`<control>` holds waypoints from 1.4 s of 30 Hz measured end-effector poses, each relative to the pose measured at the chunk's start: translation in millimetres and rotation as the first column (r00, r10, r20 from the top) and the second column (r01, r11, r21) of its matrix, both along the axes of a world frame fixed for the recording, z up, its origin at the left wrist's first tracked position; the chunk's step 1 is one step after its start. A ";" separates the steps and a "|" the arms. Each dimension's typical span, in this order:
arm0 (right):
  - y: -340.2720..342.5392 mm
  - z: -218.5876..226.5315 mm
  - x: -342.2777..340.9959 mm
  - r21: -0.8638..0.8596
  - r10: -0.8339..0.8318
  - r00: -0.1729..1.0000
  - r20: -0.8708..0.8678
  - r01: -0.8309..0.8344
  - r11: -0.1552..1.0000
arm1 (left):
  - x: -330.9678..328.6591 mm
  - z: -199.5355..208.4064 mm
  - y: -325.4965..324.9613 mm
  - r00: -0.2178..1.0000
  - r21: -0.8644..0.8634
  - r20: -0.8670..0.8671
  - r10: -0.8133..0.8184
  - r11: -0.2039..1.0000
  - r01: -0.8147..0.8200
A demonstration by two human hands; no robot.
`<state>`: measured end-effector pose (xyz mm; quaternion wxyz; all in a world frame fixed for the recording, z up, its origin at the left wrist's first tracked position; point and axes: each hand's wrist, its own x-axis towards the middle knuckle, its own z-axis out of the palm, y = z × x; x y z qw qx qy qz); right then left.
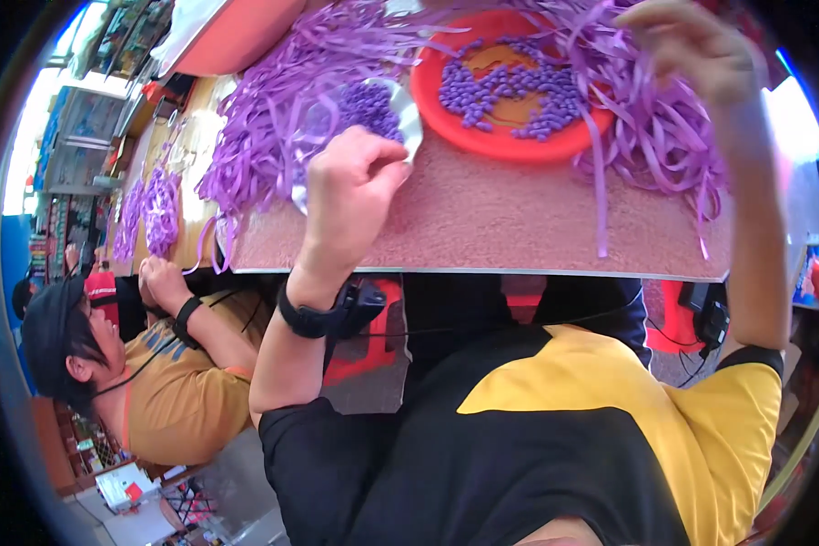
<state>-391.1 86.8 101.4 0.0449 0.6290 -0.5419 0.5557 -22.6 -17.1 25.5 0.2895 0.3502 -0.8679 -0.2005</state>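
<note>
My left hand (353,187) is closed in a pinch above the table, over the near edge of a white dish (410,116) that holds small purple beads (370,107). What its fingers hold, if anything, is too small to make out. My right hand (696,50) is raised at the far right over a heap of purple ribbons (664,136), its fingers smeared by motion. Between the hands lies a round red tray (482,144) with purple beads (519,84) scattered on its base. More purple ribbons (264,136) are piled left of the white dish.
The pinkish table (482,227) has its near edge in front of my body. A red basin (241,36) stands at the far left. Beside me on the left, a co-worker (173,400) in a cap has hands near bundled purple ribbons (161,211). Cables hang below the table edge.
</note>
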 end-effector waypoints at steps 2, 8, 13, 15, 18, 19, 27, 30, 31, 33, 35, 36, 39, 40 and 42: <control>-7.6 -38.3 46.4 0.155 0.148 0.982 0.118 -0.166 0.974 | -24.7 1.1 -1.6 0.994 -0.075 0.088 -0.061 0.995 0.067; -2.1 -59.0 83.0 0.397 0.209 0.937 0.278 -0.311 0.864 | -80.8 -19.2 -35.1 0.940 -0.168 0.341 -0.024 0.982 0.086; -2.9 -72.3 73.2 0.436 0.166 0.911 0.377 -0.332 0.837 | -85.3 -26.1 -40.6 0.940 -0.167 0.340 -0.026 0.982 0.087; -7.6 -81.9 69.7 0.439 0.174 0.907 0.385 -0.345 0.830 | -85.0 -31.4 -44.4 0.940 -0.226 0.341 -0.022 0.968 0.105; -9.7 -87.4 68.6 0.426 0.185 0.906 0.381 -0.350 0.835 | -84.5 -32.6 -45.5 0.955 -0.279 0.292 -0.048 0.951 0.133; -10.1 -87.6 68.8 0.410 0.190 0.909 0.372 -0.344 0.845 | -85.1 -31.3 -43.8 0.967 -0.272 0.243 -0.076 0.952 0.142; -12.1 -91.3 73.8 0.480 0.116 0.939 0.324 -0.269 0.835 | -87.9 -16.8 -36.8 0.982 0.167 -0.188 -0.033 0.984 0.065; -12.3 -87.1 69.6 0.464 0.098 0.929 0.357 -0.268 0.844 | -82.6 -23.6 -38.8 0.995 0.031 0.028 -0.099 0.995 0.098; -13.4 -89.8 66.1 0.435 0.121 0.922 0.369 -0.286 0.854 | -82.1 -26.6 -40.6 0.986 -0.031 0.090 -0.137 0.990 0.140; -12.8 -90.7 64.5 0.436 0.116 0.922 0.369 -0.282 0.854 | -83.0 -28.8 -39.3 0.976 -0.120 0.179 -0.124 0.982 0.147; -12.8 -90.0 65.4 0.436 0.117 0.922 0.370 -0.284 0.854 | -84.4 -32.3 -41.2 0.954 -0.226 0.282 -0.098 0.960 0.165; -11.5 -89.1 67.6 0.446 0.109 0.936 0.335 -0.260 0.857 | -86.7 -33.1 -42.6 0.954 -0.226 0.283 -0.097 0.960 0.165; -9.5 -88.7 70.3 0.459 0.106 0.953 0.284 -0.232 0.858 | -90.0 -33.5 -44.0 0.949 -0.239 0.298 -0.103 0.955 0.178; -9.4 -88.9 70.3 0.463 0.108 0.957 0.268 -0.227 0.857 | -89.4 -33.4 -44.2 0.966 -0.231 0.234 -0.111 0.959 0.166; -10.3 -90.3 71.1 0.442 0.114 0.959 0.259 -0.223 0.869 | -88.9 -30.0 -40.3 0.978 -0.223 0.172 -0.119 0.962 0.156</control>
